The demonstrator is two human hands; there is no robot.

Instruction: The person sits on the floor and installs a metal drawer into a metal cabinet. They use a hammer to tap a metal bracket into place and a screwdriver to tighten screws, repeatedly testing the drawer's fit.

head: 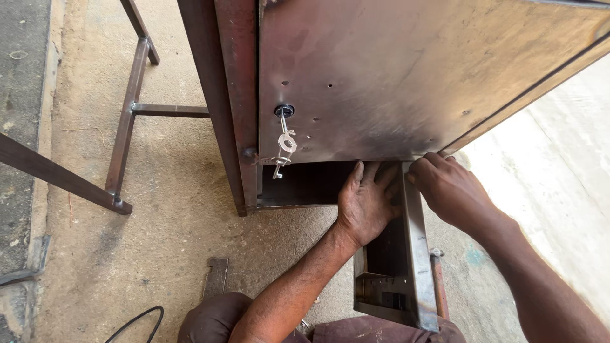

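Observation:
A tall rusty steel cabinet (406, 70) stands in front of me, with its flat door panel shut over the upper part. A key with spare keys (284, 136) hangs from the round lock at the door's lower left. Below the door is a dark opening. An open-sided steel box (395, 273), like a drawer, sticks out of it toward me. My left hand (367, 200) lies inside the box's far end, fingers up against the door's bottom edge. My right hand (448, 187) grips the box's right wall at the top, next to the door edge.
A welded frame of rusty square tubing (127, 121) stands on the sandy concrete floor at the left. A flat metal bar (216, 277) lies on the floor near my knee, and a black cable (136, 324) loops at the bottom left. Pale concrete lies to the right.

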